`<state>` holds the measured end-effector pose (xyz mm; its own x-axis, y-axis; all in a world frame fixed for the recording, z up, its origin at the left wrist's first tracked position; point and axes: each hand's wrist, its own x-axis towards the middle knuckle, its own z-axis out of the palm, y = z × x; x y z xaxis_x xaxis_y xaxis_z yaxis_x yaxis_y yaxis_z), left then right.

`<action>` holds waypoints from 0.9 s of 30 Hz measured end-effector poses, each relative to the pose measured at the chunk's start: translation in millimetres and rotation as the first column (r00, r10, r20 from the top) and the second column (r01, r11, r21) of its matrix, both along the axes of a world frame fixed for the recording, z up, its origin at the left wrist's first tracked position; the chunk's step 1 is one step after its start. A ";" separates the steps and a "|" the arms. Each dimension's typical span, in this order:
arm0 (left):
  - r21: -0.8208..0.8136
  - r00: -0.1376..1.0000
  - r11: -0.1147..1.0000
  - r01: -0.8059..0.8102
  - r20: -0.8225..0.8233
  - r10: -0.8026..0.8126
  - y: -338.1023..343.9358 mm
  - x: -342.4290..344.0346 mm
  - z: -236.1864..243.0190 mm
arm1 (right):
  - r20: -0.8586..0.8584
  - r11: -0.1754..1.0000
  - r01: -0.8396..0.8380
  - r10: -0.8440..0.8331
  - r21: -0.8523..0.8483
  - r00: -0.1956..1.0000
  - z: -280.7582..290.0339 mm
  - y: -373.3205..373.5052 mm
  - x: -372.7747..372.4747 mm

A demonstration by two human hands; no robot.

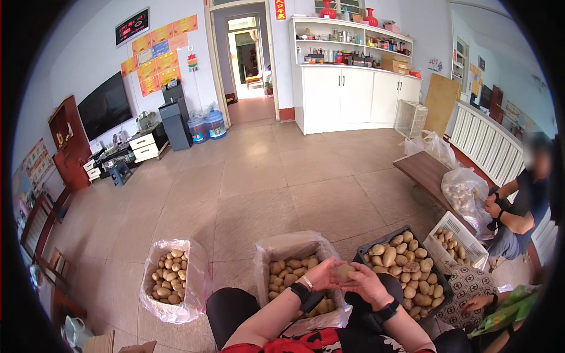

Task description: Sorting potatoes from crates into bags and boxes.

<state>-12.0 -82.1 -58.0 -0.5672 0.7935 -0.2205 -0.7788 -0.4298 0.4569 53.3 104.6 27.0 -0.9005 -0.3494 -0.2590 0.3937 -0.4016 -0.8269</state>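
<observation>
My left hand [321,276] and my right hand [367,287] meet above a plastic-lined container [263,249] of potatoes between my knees. Their fingers close around one potato [343,271], partly covered by them. Both wrists wear dark bands. Right of my hands stands a black crate [445,285] heaped with potatoes. To the left, another lined container [196,267] on the floor holds smaller potatoes [171,275].
A white crate [478,254] with some potatoes is at the right, by a brown bench [425,175]. A person [521,203] there handles a clear plastic bag [469,191]. Another person's hand [475,303] shows beside the black crate. White cabinets [341,97] line the far wall.
</observation>
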 end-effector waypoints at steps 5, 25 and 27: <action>-0.218 0.988 0.971 -0.094 0.099 0.117 -9.6 -8.1 -45.7 | 0.022 0.987 -0.041 0.038 0.156 0.999 5.6 -5.4 8.4; -0.730 0.201 0.370 -0.575 0.312 0.929 -124.2 -30.4 -182.9 | -0.181 -0.179 0.129 -0.312 0.975 0.933 -162.1 229.7 92.2; -0.668 0.176 0.402 -0.626 0.380 0.908 -133.6 -35.3 -193.9 | -0.165 -0.295 0.064 -0.332 0.953 0.929 -173.6 233.1 98.9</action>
